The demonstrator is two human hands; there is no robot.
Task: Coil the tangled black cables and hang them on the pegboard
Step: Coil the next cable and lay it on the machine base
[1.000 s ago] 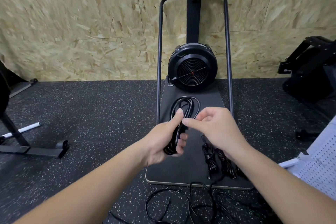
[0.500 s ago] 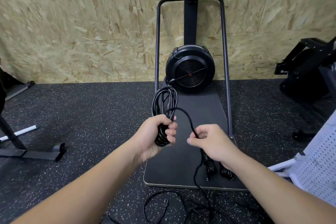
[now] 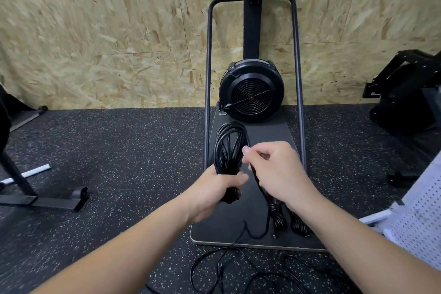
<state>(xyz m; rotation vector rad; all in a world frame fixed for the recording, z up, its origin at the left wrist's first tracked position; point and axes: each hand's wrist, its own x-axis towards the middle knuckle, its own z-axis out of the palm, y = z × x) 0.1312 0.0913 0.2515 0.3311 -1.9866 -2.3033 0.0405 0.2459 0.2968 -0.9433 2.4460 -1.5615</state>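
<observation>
My left hand [image 3: 214,188] grips a black cable coil [image 3: 228,148] at its lower end, so the loops stand up above my fist. My right hand [image 3: 276,172] pinches the loose strand of the same cable just to the right of the coil. That strand runs down under my right hand to a tangle of loose black cable [image 3: 238,272] on the floor. Two wound cable bundles [image 3: 278,219] lie on the black platform below my right wrist. The white pegboard [image 3: 422,217] leans at the right edge.
A black fan machine [image 3: 251,93] with a tall tube frame stands on the platform [image 3: 267,131] against the chipboard wall. A black stand base [image 3: 47,200] lies on the speckled rubber floor at left. Dark equipment [image 3: 405,93] sits at right.
My right hand has risen with the strand from low on the right up beside the coil. My left hand has kept hold of the coil and shifted slightly right.
</observation>
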